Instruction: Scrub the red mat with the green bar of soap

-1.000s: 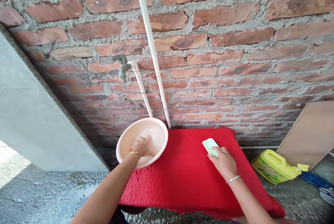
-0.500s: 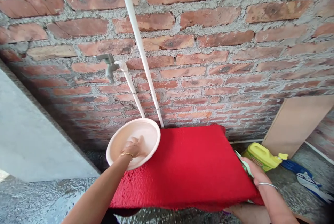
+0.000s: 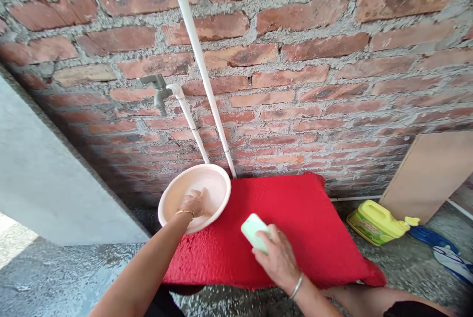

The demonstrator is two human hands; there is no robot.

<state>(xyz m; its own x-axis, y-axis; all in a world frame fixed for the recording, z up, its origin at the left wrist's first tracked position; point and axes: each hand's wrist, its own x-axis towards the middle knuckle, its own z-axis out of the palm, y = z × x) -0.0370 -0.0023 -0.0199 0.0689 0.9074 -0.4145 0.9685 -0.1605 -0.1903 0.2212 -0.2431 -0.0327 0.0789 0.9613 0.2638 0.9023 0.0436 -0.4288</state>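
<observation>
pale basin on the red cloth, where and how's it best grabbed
Probably by the rim, one hand coming in from its left, one from its right: it runs all around the wide, round basin, and no handle shows. The far side looks poorer, close to the white pipes. The left hand is inside it.

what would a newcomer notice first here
The bright red cloth spread before the brick wall dominates, with the right hand over it gripping a pale green object. At the cloth's left end, the left hand is inside a pale pink basin. A yellow jug sits farther right.
</observation>
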